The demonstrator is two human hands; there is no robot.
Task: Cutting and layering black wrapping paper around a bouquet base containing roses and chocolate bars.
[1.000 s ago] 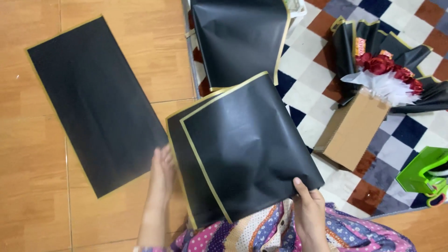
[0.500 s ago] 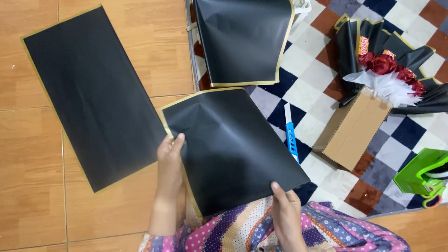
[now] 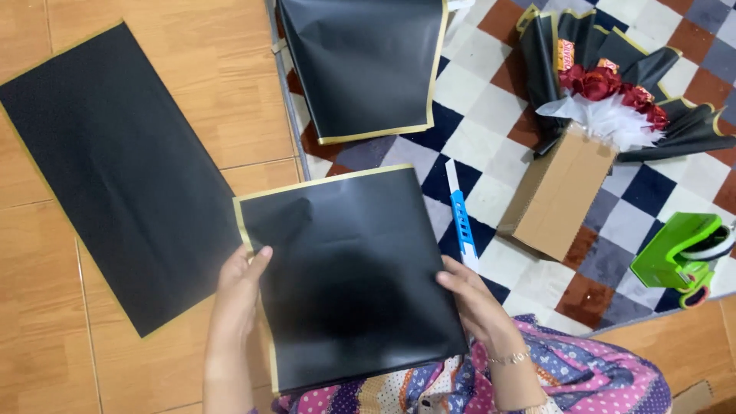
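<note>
I hold a black wrapping sheet with a gold border [image 3: 349, 276] flat in front of me, over my lap. My left hand [image 3: 236, 287] grips its left edge, thumb on top. My right hand [image 3: 471, 295] holds the right edge, fingers spread on the paper. A second, long black sheet [image 3: 115, 169] lies flat on the wooden floor to the left. A third black gold-edged sheet [image 3: 364, 65] lies at the top, half on the checkered mat [image 3: 491, 146].
A blue and white utility knife [image 3: 458, 215] lies on the mat just right of the held sheet. A cardboard box [image 3: 558, 192] props a black-wrapped bouquet of red flowers [image 3: 613, 88]. A green tape dispenser [image 3: 686, 249] sits at the right edge.
The held sheet has turned from a slanted, doubled fold to a squared-up flat rectangle. Both hands shifted to its side edges, and the knife beside it is now uncovered.
</note>
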